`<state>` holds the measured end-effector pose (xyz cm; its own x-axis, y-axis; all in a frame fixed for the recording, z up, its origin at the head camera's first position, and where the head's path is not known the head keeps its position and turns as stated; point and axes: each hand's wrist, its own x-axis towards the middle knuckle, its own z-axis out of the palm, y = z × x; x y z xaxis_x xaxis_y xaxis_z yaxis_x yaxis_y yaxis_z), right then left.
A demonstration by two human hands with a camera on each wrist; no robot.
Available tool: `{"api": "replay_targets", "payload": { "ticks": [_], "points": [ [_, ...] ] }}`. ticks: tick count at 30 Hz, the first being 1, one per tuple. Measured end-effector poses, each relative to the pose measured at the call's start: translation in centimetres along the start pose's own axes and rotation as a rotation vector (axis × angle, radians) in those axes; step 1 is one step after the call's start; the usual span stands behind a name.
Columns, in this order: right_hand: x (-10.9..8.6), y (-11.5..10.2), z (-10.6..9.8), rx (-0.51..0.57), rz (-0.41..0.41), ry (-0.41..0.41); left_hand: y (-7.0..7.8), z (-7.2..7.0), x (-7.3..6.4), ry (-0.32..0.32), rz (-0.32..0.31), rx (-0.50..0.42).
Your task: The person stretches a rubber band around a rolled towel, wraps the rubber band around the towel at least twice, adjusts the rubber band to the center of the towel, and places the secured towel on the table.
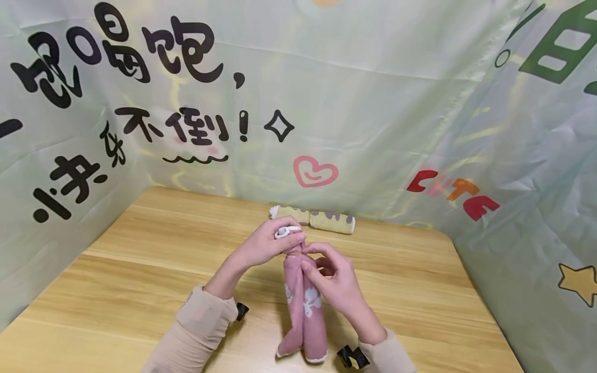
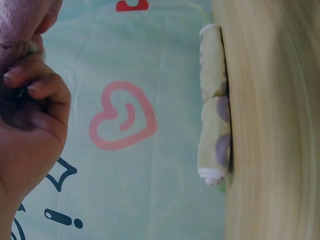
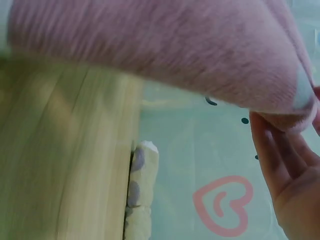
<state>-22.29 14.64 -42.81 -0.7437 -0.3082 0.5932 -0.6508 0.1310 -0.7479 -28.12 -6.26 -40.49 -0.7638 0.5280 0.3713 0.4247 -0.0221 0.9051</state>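
A pink towel [image 1: 314, 329] with white flower shapes is gathered into a narrow neck near its top. Two long rolled parts hang below that neck, toward the table's front. My left hand [image 1: 267, 244] grips the gathered top, and a white-edged end curls out above its fingers. Just below, my right hand [image 1: 339, 282] pinches the towel at the neck between thumb and index finger. A thin pale line circles the neck there. In the right wrist view the towel [image 3: 165, 50] stretches across the top and hides part of the fingers.
A cream rolled towel [image 1: 332, 221] with grey-purple patches, narrowed at its middle, lies along the back edge of the wooden table [image 1: 186, 269]. A printed cloth wall [image 1: 373, 114] stands behind and at both sides.
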Motion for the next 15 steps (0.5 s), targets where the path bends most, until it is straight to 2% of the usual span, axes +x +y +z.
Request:
{"api": "replay_targets", "payload": {
  "ticks": [4, 9, 15],
  "points": [
    [0.1, 0.2, 0.1, -0.122, -0.093, 0.052, 0.0, 0.6, 0.2, 0.062, -0.012, -0.028],
    [0.2, 0.4, 0.4, -0.229, -0.142, 0.082, 0.2, 1.7, 0.3, 0.144, -0.019, -0.059],
    [0.2, 0.9, 0.7, -0.312, -0.196, 0.106, 0.1, 2.9, 0.6, 0.205, -0.025, 0.032]
  ]
}}
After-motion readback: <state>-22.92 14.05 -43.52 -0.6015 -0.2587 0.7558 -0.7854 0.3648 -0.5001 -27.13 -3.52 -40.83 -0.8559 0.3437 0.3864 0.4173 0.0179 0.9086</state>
